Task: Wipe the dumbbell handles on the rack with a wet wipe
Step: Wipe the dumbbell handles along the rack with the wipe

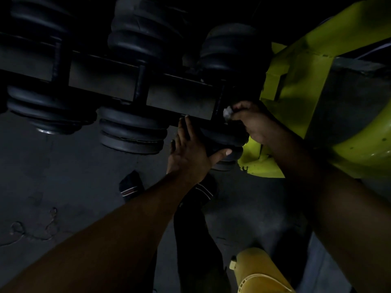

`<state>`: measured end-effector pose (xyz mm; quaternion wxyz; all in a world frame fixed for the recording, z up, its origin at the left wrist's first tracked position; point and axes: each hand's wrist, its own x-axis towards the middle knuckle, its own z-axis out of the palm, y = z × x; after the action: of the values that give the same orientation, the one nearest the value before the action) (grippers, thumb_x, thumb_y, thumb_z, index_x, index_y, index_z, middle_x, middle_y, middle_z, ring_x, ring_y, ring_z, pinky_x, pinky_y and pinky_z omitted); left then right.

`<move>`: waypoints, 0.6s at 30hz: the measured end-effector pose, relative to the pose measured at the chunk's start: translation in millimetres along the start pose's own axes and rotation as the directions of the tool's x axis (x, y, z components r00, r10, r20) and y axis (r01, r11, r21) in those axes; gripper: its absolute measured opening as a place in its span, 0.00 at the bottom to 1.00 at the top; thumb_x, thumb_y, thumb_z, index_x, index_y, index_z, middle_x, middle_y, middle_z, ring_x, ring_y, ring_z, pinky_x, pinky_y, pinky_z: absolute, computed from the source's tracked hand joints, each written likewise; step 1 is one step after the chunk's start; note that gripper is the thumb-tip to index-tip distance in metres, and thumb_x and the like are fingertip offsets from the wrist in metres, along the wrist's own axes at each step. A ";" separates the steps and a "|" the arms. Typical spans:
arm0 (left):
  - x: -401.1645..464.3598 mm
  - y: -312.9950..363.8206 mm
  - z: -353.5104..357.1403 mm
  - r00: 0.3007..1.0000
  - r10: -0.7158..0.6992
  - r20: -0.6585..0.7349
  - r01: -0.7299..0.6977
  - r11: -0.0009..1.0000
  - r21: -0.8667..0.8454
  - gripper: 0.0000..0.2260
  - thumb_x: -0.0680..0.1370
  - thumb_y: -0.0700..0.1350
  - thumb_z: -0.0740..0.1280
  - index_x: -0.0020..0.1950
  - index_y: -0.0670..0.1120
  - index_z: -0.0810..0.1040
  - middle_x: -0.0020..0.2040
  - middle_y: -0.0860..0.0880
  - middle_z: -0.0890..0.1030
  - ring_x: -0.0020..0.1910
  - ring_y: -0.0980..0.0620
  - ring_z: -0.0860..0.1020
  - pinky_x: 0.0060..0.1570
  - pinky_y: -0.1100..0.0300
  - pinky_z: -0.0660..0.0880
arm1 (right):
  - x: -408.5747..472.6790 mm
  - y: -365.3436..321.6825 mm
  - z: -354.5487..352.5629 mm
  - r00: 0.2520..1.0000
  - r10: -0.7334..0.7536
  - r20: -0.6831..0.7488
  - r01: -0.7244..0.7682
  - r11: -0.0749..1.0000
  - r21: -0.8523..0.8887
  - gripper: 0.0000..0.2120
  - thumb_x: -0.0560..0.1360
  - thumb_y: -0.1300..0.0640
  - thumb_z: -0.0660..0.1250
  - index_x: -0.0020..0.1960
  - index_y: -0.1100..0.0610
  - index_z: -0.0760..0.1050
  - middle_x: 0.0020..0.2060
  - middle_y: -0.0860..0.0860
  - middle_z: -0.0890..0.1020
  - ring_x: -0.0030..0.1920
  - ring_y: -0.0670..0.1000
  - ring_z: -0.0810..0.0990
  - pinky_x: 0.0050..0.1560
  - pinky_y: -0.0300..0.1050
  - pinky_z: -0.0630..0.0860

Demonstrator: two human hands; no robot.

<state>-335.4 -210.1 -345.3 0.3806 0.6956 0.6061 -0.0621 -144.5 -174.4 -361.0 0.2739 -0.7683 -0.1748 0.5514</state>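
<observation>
Nearest, left hand point(190, 153) spread flat against the end of the rightmost dumbbell point(224, 140), steadying it. Just beyond, right hand point(251, 121) pinching a crumpled wet wipe point(227, 113) at that dumbbell's handle point(220, 100), so wiping probably under way. Farther along the rack point(105, 81), two more handles; wiped or not, impossible to tell in the dark.

This is a gym, seen in dim light. A dark metal rack point(105, 81) carries a row of black dumbbells point(133, 130) with stacked round rubber plates, their thin handles point(140, 85) resting across the rack's rails. Right beside the rack stands a piece of heavy equipment with a lime-yellow painted steel frame point(296, 81). Underfoot lies a dark, smooth floor point(63, 187), marked with faint scuffs.
</observation>
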 end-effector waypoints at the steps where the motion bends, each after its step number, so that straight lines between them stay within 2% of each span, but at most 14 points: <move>1: 0.1 0.4 -0.1 1.000 -0.005 0.003 0.005 1.000 0.007 0.63 0.61 0.84 0.55 0.82 0.47 0.40 0.83 0.41 0.48 0.81 0.40 0.54 0.75 0.40 0.63 | 2.0 -2.1 0.9 1.000 0.000 -0.002 0.000 0.991 0.133 0.09 0.73 0.73 0.67 0.51 0.64 0.74 0.44 0.56 0.80 0.46 0.51 0.79 0.47 0.38 0.77; 3: -0.1 0.9 -1.1 1.000 -0.003 0.003 0.003 1.000 0.028 0.63 0.61 0.84 0.55 0.82 0.45 0.40 0.83 0.41 0.48 0.81 0.41 0.54 0.75 0.41 0.63 | 5.1 -9.2 4.6 0.999 -0.031 -0.038 0.043 0.933 0.358 0.11 0.75 0.72 0.67 0.45 0.58 0.72 0.42 0.53 0.79 0.44 0.47 0.80 0.45 0.37 0.79; 5: -0.4 1.3 -2.5 1.000 0.006 -0.004 -0.006 0.999 0.035 0.63 0.61 0.84 0.55 0.82 0.44 0.40 0.83 0.40 0.48 0.81 0.41 0.53 0.76 0.42 0.62 | 9.3 -10.9 10.1 0.990 -0.070 -0.119 0.112 0.915 0.387 0.12 0.75 0.72 0.67 0.45 0.56 0.71 0.42 0.51 0.78 0.43 0.45 0.79 0.42 0.34 0.79; 7: -1.2 2.1 -3.4 1.000 0.002 0.004 -0.003 0.999 0.034 0.63 0.62 0.83 0.56 0.82 0.44 0.40 0.83 0.40 0.48 0.81 0.41 0.52 0.76 0.42 0.61 | 9.1 -7.0 14.9 0.975 -0.138 -0.175 0.178 0.953 0.244 0.13 0.74 0.72 0.68 0.45 0.57 0.70 0.40 0.51 0.77 0.41 0.45 0.77 0.39 0.30 0.76; 8: -1.8 2.5 -3.4 1.000 0.001 0.007 -0.001 0.999 0.035 0.63 0.62 0.83 0.57 0.82 0.44 0.40 0.83 0.40 0.48 0.81 0.41 0.52 0.76 0.42 0.62 | 5.8 -5.6 16.8 0.970 -0.190 -0.152 0.213 0.966 0.148 0.13 0.73 0.73 0.68 0.44 0.58 0.70 0.39 0.51 0.76 0.40 0.43 0.77 0.38 0.29 0.75; 12: -1.7 2.6 -4.5 1.000 0.002 0.008 -0.002 1.000 0.020 0.62 0.63 0.81 0.60 0.82 0.44 0.40 0.83 0.40 0.48 0.81 0.41 0.53 0.76 0.42 0.61 | -1.9 4.9 22.1 0.938 -0.335 0.087 0.346 0.918 -0.196 0.04 0.73 0.72 0.70 0.46 0.68 0.77 0.35 0.49 0.77 0.31 0.34 0.76 0.36 0.26 0.70; 15: -1.2 2.8 -5.1 1.000 0.002 0.015 -0.002 1.000 0.030 0.62 0.64 0.81 0.60 0.82 0.44 0.40 0.83 0.40 0.47 0.81 0.42 0.52 0.76 0.43 0.60 | -2.7 3.3 19.3 0.924 -0.367 0.107 0.382 0.885 -0.267 0.04 0.73 0.71 0.70 0.47 0.71 0.78 0.34 0.52 0.77 0.29 0.32 0.75 0.34 0.28 0.69; 16: -0.9 2.8 -5.2 1.000 0.002 0.014 -0.003 0.999 0.033 0.62 0.64 0.81 0.61 0.82 0.44 0.40 0.83 0.41 0.47 0.81 0.42 0.52 0.76 0.43 0.60 | -2.4 -0.2 19.0 0.932 -0.354 0.082 0.362 0.893 -0.266 0.02 0.74 0.71 0.70 0.46 0.68 0.77 0.34 0.52 0.76 0.28 0.33 0.74 0.33 0.30 0.69; 18: -0.5 2.4 -5.0 1.000 -0.003 0.015 0.003 1.000 0.026 0.62 0.64 0.81 0.61 0.82 0.45 0.39 0.83 0.41 0.47 0.81 0.42 0.51 0.77 0.43 0.60 | 0.7 -6.0 17.8 0.950 -0.312 -0.017 0.302 0.930 -0.209 0.08 0.74 0.72 0.67 0.42 0.61 0.72 0.32 0.52 0.73 0.28 0.35 0.74 0.30 0.31 0.69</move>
<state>-335.3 -207.3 -340.4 0.3760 0.6991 0.6034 -0.0757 -160.9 -165.2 -362.2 0.2809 -0.7690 -0.3413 0.4618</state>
